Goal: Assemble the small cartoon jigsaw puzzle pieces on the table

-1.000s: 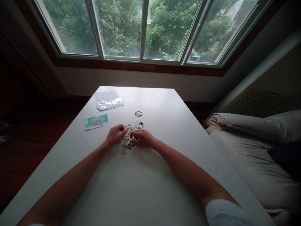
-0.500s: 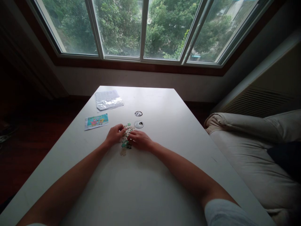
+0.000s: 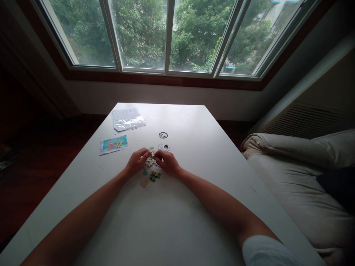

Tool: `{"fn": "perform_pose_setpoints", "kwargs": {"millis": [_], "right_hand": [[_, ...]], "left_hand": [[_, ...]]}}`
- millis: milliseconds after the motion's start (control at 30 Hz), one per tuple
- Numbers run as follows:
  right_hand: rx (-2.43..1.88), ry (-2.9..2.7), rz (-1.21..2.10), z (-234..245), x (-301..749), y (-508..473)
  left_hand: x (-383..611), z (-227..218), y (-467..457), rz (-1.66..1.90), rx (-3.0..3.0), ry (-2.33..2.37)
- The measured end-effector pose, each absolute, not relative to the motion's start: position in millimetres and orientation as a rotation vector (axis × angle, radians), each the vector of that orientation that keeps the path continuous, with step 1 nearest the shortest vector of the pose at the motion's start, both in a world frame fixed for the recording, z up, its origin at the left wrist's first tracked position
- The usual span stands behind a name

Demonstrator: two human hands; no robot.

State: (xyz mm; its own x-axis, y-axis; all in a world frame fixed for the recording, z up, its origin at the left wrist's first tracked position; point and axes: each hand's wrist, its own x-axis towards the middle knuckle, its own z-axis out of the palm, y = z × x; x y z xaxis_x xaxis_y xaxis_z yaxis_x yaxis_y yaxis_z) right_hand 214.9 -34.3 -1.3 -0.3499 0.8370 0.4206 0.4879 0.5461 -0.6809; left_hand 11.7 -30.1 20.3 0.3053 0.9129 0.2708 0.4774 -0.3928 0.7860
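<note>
Small jigsaw-like pieces [image 3: 151, 162] lie loosely heaped on the white worktop [image 3: 177, 214], between and partly beneath the two hands, with a darker cluster [image 3: 154, 176] on the near side and a few paler pieces at its near left. They look thin and flat, so each should be very light, fairly stiff, apt to slide on the smooth surface and liable to bend or fray at the knobs; pinching opposite edges with the fingertips seems the best hold. The left grip [image 3: 149, 153] and the right grip [image 3: 155, 155] curl in toward each other over the far part of the heap; whether either pinches a piece, I cannot tell. As for containers, a shiny clear plastic packet [image 3: 129, 119] lies flat at the far left, apparently with paper in or under it; which, I cannot tell. Nearer sits a colourful picture card [image 3: 113, 145].
</note>
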Motion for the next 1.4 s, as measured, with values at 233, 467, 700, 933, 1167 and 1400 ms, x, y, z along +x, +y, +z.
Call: {"fn": "perform_pose_setpoints", "kwargs": {"millis": [233, 467, 700, 933, 1167, 1400], "right_hand": [[-1.107, -1.964, 0.657, 1.4, 217.0, -32.4], [-1.156, -1.987, 0.643, -1.8, 216.0, -30.2], [-1.148, -2.005, 0.656, -0.3, 217.6, -29.7], [-0.751, -2.56, 0.394, 18.9, 230.1, -32.5], [-0.649, -2.758, 0.121, 23.4, 229.6, -36.8], [-0.768, -2.694, 0.179, 14.7, 223.8, -33.8]], "left_hand": [[12.4, 19.3, -30.8, 0.949, 2.07, 1.205], [11.6, 16.4, -28.4, 0.925, 2.009, 1.147], [9.5, 13.4, -24.5, 0.91, 2.008, 1.305], [3.0, 12.4, -18.0, 0.977, 2.063, 1.433], [2.4, 10.9, -17.0, 0.991, 2.056, 1.455], [1.5, 6.8, -15.2, 0.979, 2.062, 1.476]]}}
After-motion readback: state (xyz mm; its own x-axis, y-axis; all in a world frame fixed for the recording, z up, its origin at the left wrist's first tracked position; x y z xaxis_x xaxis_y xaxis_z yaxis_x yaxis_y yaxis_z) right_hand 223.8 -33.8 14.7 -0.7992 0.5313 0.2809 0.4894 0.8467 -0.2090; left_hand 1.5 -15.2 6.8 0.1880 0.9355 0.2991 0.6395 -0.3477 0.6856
